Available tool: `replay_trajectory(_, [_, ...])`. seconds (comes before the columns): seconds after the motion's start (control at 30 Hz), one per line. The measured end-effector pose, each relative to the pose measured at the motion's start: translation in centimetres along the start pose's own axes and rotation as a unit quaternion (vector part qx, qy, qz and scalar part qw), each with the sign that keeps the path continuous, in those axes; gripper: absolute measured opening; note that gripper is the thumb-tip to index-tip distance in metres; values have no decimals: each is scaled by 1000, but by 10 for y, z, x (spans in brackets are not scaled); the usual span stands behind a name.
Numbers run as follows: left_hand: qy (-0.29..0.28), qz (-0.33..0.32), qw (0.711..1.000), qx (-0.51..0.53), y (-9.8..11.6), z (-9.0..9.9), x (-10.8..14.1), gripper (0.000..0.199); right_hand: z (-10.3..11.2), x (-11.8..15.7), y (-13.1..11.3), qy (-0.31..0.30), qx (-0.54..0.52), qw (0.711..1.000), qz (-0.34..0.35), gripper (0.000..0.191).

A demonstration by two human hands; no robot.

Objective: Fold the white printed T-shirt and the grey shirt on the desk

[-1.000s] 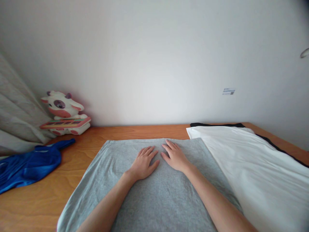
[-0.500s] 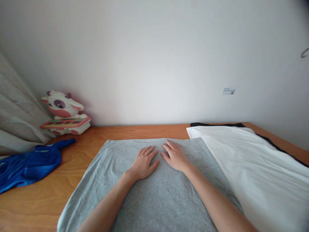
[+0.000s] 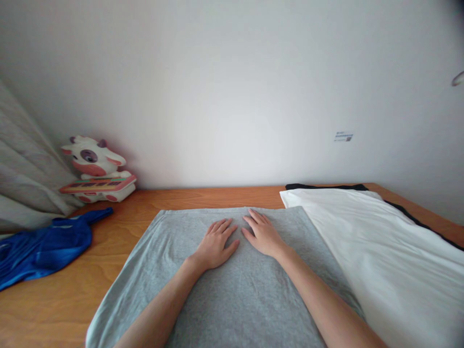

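Spread out in front of me is a grey knit garment (image 3: 232, 295), probably a shirt, with its straight far edge toward the wall and small wrinkles across it. My left hand (image 3: 217, 243) lies flat on its upper middle, fingers stretched out and thumb pointing right. Just to the right, my right hand (image 3: 263, 233) rests palm down on the same cloth, its fingertips close to the far edge. A narrow gap separates the two hands. Neither one grips the fabric. The garment's near end runs out of view below my forearms.
White cloth (image 3: 391, 246) lies to the right against the grey garment, over a black cloth (image 3: 326, 187). At left are a crumpled blue garment (image 3: 47, 249) and a cow-shaped toy keyboard (image 3: 97, 169) beside a curtain (image 3: 29, 154). The wooden tabletop (image 3: 72, 299) meets a white wall (image 3: 232, 96).
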State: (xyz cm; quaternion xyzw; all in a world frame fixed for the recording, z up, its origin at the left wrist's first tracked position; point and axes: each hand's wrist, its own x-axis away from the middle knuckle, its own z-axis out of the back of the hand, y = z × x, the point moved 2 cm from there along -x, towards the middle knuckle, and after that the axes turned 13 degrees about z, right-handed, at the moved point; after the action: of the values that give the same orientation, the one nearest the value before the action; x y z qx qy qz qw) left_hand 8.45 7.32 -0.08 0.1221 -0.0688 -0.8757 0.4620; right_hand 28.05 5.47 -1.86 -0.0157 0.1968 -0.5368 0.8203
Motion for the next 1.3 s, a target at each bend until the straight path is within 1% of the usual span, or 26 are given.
replay_trajectory(0.73, [15,-4,1000,17,-3,-3,0,51,-1,0,1,-2,-1,1000,-2,51])
replay_trajectory(1.3, [15,-7,1000,18,-4,-5,0,52,-1,1,1,0,3,1000,-2,51])
